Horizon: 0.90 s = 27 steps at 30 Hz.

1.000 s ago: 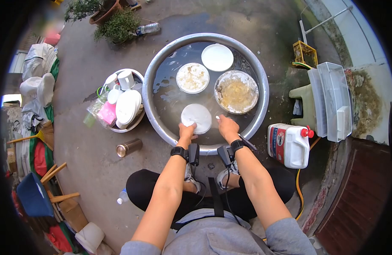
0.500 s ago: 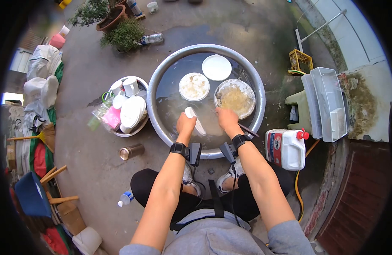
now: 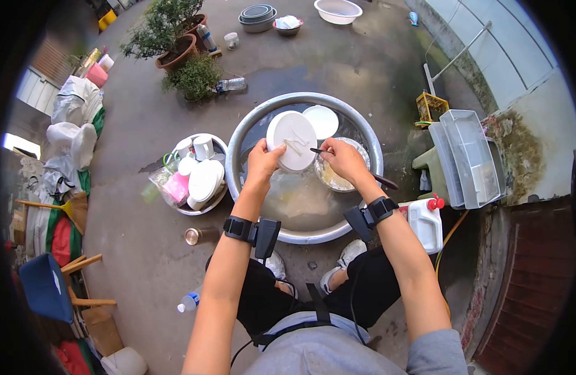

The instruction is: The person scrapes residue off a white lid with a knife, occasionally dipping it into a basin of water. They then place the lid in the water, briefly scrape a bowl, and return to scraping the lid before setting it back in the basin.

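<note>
My left hand (image 3: 263,164) grips the edge of a white round lid (image 3: 290,136), raised and tilted over the big metal basin (image 3: 235,181). Pale strips show on the lid's face. My right hand (image 3: 347,161) is closed around a slim dark-handled tool (image 3: 386,182), whose dark tip points at the lid's right edge; I cannot tell its exact kind. Behind the lid, another white disc (image 3: 324,119) lies in the basin's water. Below my right hand sits a round pan (image 3: 330,181) with yellowish residue, partly covered by the hand.
Left of the basin stands a tub (image 3: 220,199) of white cups and dishes. A copper-coloured flask (image 3: 200,235) lies near it. To the right are a white jug with a red cap (image 3: 425,225) and clear plastic bins (image 3: 469,159). Potted plants (image 3: 175,53) stand further back.
The white lid has come up from low in the basin and turned from edge-on to face me. My right hand has risen with the dark-handled tool to the lid's edge.
</note>
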Each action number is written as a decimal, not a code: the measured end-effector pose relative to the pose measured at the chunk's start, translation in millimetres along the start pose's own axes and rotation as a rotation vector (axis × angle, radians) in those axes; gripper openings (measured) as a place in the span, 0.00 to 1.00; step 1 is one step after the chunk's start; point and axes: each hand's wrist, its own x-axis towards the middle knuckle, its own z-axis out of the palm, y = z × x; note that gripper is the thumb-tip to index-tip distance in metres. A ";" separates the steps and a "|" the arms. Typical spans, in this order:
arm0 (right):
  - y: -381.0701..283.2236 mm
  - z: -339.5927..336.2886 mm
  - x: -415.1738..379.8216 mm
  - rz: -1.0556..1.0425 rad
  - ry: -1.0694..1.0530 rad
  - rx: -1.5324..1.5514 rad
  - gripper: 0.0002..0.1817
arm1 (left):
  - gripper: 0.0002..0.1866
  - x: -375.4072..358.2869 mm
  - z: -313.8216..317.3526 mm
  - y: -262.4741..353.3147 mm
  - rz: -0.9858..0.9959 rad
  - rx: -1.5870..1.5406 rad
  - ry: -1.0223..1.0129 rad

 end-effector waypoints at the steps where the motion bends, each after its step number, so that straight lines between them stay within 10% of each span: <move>1: -4.2 -5.2 -0.4 0.028 0.007 0.035 0.10 | 0.16 -6.8 1.3 9.8 -0.062 -0.095 -0.018; 20: -19.3 -17.5 -8.8 -0.035 0.149 0.315 0.10 | 0.29 -42.6 -2.9 39.0 -0.358 -0.401 -0.186; 27: -53.6 -36.6 -20.6 -0.117 0.174 0.170 0.09 | 0.27 -46.3 -1.7 35.8 -0.169 -0.375 -0.167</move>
